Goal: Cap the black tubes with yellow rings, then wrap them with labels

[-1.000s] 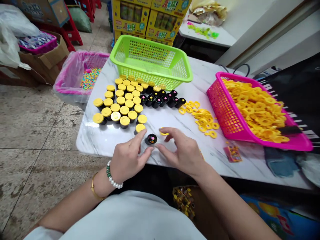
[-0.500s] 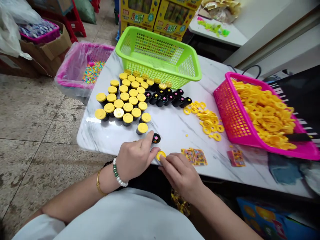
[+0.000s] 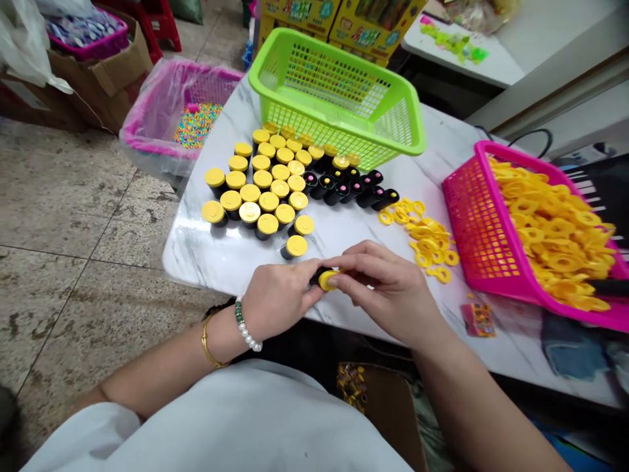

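Note:
Near the table's front edge, my left hand (image 3: 282,298) closes around a small black cup (image 3: 317,275). A yellow lid (image 3: 327,282) sits at the cup's mouth, pinched between the thumb and fingers of my right hand (image 3: 386,285). Whether the lid is fully seated I cannot tell. Beyond my left hand stand many black cups with yellow lids (image 3: 268,201), the nearest lidded cup (image 3: 296,246) a little apart from the group. To their right are several open black cups (image 3: 337,192) with small coloured beads showing inside. Loose yellow ring-shaped lids (image 3: 432,242) lie beyond my right hand.
A green basket (image 3: 339,134) stands at the back of the table. On the right is a pink basket (image 3: 472,249) heaped with yellow lids. Small printed packets (image 3: 479,320) lie near the front edge. Left of the table, a plastic-lined pink basket (image 3: 142,124) holds coloured beads (image 3: 199,124).
The yellow lid has come up from the table edge to the black cup's mouth. My left hand has taken hold of the cup, which stood beside it. The view has shifted slightly.

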{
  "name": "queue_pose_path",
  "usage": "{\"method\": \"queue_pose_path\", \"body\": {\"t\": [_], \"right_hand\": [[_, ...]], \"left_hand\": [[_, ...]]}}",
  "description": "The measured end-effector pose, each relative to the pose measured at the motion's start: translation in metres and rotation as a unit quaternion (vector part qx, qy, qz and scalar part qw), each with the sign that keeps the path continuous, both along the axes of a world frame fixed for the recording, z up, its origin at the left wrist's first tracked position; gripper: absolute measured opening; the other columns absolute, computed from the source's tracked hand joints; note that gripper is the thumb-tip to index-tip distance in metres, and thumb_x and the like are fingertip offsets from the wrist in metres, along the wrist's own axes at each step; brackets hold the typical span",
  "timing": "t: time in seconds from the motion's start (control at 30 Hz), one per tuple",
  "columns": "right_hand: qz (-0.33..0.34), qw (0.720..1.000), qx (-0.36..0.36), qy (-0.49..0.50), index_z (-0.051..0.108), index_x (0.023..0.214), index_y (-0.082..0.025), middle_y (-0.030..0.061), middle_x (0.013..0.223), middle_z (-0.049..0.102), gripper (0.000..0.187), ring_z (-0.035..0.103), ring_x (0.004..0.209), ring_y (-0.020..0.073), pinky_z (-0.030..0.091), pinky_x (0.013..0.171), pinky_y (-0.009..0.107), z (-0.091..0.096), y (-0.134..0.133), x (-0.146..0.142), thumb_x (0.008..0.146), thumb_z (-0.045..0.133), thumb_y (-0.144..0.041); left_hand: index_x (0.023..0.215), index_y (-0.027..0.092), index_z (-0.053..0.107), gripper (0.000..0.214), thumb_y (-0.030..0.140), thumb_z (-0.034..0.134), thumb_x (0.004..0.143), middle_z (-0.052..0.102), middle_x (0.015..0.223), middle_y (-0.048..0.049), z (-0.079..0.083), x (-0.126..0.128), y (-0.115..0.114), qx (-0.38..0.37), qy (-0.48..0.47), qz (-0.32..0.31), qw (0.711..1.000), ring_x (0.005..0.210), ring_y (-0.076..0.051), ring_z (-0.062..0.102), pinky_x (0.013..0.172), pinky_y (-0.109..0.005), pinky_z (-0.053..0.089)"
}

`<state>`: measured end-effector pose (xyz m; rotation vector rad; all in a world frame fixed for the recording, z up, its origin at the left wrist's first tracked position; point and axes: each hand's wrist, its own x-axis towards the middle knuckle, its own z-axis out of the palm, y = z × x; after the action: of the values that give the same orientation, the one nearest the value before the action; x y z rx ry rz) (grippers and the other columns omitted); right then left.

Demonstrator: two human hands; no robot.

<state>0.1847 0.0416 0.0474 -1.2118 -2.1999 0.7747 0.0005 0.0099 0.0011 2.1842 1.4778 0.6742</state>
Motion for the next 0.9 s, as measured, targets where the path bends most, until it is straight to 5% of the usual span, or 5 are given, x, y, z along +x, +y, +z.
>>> {"method": "queue_pose_path", "body": {"t": [0.17,0.33,0.63,0.9], "right_hand": [[-0.004,0.990,-0.122,0.068,0.070,0.121,-0.026,0.0007,0.085,0.061,0.033,0.060,0.071,0.0130,0.053,0.064,0.026,-0.012,0.009,0.001,0.088,0.071,-0.031],[-0.083,0.961,-0.222,0.138,0.072,0.101,-0.020,0.0013,0.079,0.065,0.028,0.060,0.067,0.0138,0.054,0.062,0.027,-0.017,0.009,-0.001,0.078,0.080,-0.034],[-0.128,0.946,-0.229,0.192,0.072,0.090,-0.022,-0.0002,0.074,0.064,0.021,0.060,0.065,0.0135,0.053,0.060,0.027,-0.025,0.011,-0.008,0.075,0.081,-0.032],[-0.148,0.945,-0.204,0.208,0.064,0.109,-0.024,-0.0004,0.083,0.061,0.033,0.060,0.072,0.0143,0.054,0.067,0.028,-0.036,-0.001,-0.013,0.083,0.074,-0.041]], "left_hand": [[0.108,0.021,0.067,0.022,0.037,0.061,0.094,0.076,0.077,-0.0004,0.001,0.000,-0.001,-0.013,0.009,-0.005,1.000,0.065,-0.019,0.070,0.052,-0.027,0.038],[0.104,0.021,0.066,0.019,0.036,0.061,0.093,0.073,0.072,-0.0002,0.000,0.001,0.000,-0.023,0.025,-0.011,0.999,0.062,-0.019,0.069,0.050,-0.026,0.037],[0.102,0.019,0.066,0.018,0.033,0.060,0.093,0.073,0.073,-0.0022,0.003,0.000,0.001,-0.040,0.000,-0.009,0.999,0.062,-0.019,0.068,0.054,-0.026,0.042],[0.094,0.018,0.060,0.011,0.029,0.056,0.095,0.063,0.058,0.0037,0.019,0.003,0.005,-0.195,-0.217,0.017,0.956,0.054,-0.014,0.063,0.052,-0.023,0.044]]}}
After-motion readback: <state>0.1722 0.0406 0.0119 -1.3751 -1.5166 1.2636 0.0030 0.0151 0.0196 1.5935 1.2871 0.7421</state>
